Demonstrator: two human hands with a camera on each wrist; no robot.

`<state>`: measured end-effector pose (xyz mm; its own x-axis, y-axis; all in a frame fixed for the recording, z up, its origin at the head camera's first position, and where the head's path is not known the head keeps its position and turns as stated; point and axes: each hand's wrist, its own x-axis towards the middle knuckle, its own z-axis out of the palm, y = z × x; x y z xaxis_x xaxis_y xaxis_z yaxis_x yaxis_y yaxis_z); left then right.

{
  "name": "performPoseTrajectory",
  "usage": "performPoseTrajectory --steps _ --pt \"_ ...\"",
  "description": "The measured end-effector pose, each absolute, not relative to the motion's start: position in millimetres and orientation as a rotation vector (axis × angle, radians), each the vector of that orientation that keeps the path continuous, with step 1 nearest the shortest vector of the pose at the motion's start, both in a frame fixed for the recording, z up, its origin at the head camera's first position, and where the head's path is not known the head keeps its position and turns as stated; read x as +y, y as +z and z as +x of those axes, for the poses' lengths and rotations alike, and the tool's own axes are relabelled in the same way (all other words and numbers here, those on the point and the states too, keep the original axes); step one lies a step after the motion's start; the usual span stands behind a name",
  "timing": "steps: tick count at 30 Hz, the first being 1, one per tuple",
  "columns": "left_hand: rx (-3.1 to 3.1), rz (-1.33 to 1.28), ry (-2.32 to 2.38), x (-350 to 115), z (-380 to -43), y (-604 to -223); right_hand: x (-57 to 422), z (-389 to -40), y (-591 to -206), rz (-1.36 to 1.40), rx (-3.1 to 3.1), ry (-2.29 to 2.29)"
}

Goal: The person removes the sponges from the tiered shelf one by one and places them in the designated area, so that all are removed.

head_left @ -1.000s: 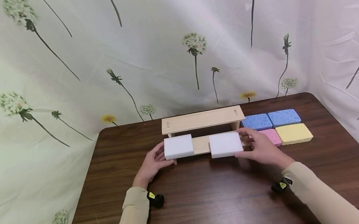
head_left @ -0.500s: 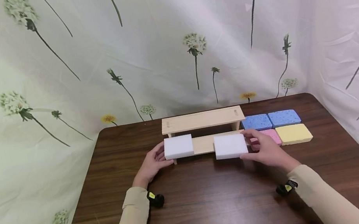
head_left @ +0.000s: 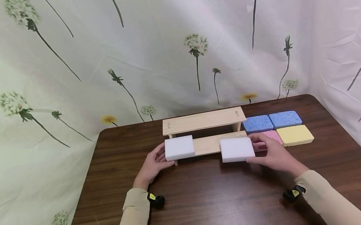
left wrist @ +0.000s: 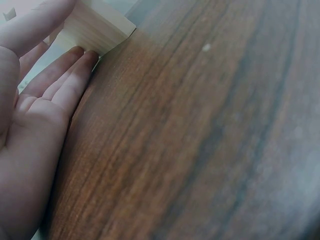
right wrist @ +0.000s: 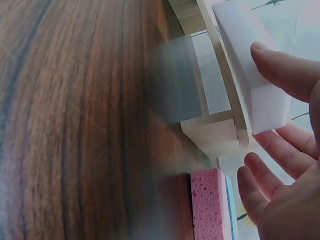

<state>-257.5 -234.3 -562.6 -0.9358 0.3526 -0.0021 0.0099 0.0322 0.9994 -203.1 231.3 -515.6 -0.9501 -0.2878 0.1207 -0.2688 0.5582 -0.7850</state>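
Right grip [head_left: 273,154] is pinching one white block [head_left: 237,149], thumb in front and fingers toward the back, with the block poking out past the front edge of the lower wooden shelf [head_left: 207,146]. Left grip [head_left: 152,165] is at the left end of a second white block [head_left: 179,147] on that shelf; can't tell if it's actually squeezing it. Taller shelf [head_left: 203,120] sits right behind, and a pink sponge [right wrist: 207,205], yellow sponge [head_left: 295,135] and two blue sponges [head_left: 257,124] lie off right on the brown surface [head_left: 197,213].
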Motion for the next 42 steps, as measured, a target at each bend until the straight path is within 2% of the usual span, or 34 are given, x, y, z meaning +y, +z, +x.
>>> performPoseTrajectory --steps 12,32,42 --pt "2.074 0.38 1.982 -234 -258 -562 242 -200 -519 -0.554 2.766 -1.398" --pt "2.077 0.374 1.985 -234 -258 -565 261 -187 -516 -0.432 2.802 -1.3" --pt "2.084 0.359 1.974 -235 -259 -565 272 -182 -519 -0.492 2.852 -1.282"
